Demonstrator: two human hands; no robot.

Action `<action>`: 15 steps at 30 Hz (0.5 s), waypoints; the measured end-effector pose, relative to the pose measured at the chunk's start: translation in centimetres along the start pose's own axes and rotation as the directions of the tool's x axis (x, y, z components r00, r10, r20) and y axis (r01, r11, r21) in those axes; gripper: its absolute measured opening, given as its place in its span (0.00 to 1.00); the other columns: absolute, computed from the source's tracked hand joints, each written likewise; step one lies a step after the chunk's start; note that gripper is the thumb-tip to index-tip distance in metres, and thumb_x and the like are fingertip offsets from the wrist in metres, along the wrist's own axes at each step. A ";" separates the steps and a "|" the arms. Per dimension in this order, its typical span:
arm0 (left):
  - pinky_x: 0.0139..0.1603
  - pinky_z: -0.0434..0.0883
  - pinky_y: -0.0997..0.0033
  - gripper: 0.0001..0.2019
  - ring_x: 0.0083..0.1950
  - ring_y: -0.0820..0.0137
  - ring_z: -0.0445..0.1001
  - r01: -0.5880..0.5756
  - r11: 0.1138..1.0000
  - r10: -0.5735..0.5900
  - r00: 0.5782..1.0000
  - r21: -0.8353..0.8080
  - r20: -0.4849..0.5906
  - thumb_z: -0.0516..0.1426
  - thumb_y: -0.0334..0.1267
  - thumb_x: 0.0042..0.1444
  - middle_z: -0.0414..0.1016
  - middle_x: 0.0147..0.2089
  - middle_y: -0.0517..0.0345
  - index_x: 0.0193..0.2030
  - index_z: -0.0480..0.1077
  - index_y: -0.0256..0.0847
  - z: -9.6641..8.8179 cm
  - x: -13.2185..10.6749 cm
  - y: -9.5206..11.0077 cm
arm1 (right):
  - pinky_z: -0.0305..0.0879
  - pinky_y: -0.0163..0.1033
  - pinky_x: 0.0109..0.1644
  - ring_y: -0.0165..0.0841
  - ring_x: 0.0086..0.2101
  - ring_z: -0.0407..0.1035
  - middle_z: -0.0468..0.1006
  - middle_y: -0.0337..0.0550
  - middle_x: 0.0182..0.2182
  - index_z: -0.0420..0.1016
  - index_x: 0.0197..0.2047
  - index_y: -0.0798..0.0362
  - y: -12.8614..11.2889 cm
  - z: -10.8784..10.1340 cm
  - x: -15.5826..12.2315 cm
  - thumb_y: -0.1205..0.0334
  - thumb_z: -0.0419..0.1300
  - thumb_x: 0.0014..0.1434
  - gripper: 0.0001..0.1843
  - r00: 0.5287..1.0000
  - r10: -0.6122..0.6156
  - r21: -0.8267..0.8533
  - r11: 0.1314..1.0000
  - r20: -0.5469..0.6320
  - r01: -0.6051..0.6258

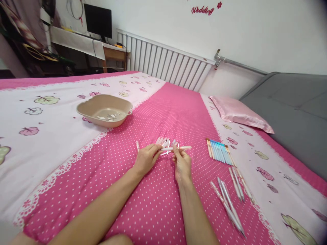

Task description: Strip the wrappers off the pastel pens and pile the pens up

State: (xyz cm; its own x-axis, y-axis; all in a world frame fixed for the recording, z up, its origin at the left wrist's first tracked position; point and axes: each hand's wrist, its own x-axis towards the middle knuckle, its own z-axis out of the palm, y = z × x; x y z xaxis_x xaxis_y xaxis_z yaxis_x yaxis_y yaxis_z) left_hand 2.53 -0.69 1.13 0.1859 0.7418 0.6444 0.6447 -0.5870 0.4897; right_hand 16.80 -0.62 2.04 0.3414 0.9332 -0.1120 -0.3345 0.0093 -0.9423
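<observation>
My left hand (147, 157) and my right hand (183, 164) are both closed on one slim pale pen (167, 148), held level between them above the pink polka-dot bedcover (153, 200). Its pinkish end (187, 147) sticks out past my right fingers. Just beyond my hands lie several small white and clear pen parts (160, 140), partly hidden by my fingers. A single clear pinkish piece (137, 145) rests left of them. To the right is a neat row of blue and orange pens (220, 151). Nearer me lie several pale, silvery pens (228, 202).
A beige plastic basin (98, 102) with small white and clear pieces inside stands at the far left. A pink pillow (237, 114) lies against the grey headboard (293, 105). Behind the bed are a white railing (166, 58) and a desk with a monitor (98, 21).
</observation>
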 end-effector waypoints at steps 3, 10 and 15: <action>0.37 0.67 0.73 0.11 0.35 0.71 0.71 0.024 1.000 -0.024 0.999 -0.001 0.030 0.48 0.39 0.60 0.73 0.34 0.55 0.40 0.69 0.39 0.1 0.0 -0.1 | 0.50 0.27 0.20 0.19 0.17 0.53 0.64 0.29 0.16 0.72 0.26 0.57 0.1 -0.1 0.2 0.52 0.68 0.38 0.18 1.000 -0.004 0.014 1.000 0.014 0.004; 0.33 0.64 0.74 0.16 0.30 0.73 0.68 0.127 0.991 -0.126 0.991 -0.029 0.054 0.45 0.42 0.61 0.71 0.29 0.57 0.33 0.70 0.37 0.0 0.3 -0.1 | 0.52 0.24 0.19 0.19 0.19 0.55 0.64 0.29 0.18 0.75 0.31 0.56 -0.4 0.4 -0.2 0.55 0.69 0.38 0.17 0.995 0.035 0.116 0.992 0.094 -0.046; 0.32 0.63 0.74 0.20 0.28 0.74 0.66 0.225 0.973 -0.222 0.974 -0.059 0.053 0.42 0.44 0.62 0.68 0.26 0.60 0.28 0.68 0.38 -0.5 0.3 0.0 | 0.54 0.23 0.19 0.19 0.20 0.58 0.65 0.30 0.19 0.74 0.31 0.55 -0.9 0.6 -0.6 0.56 0.69 0.37 0.17 0.981 0.111 0.206 0.968 0.161 -0.144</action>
State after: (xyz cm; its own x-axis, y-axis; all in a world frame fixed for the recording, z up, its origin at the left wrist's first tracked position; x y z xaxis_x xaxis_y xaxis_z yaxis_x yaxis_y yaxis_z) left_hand 2.24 -0.61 1.61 0.0771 0.8696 0.4877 0.6248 -0.4233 0.6560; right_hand 16.33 -0.94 3.15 0.1564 0.9740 -0.1639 -0.5539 -0.0510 -0.8310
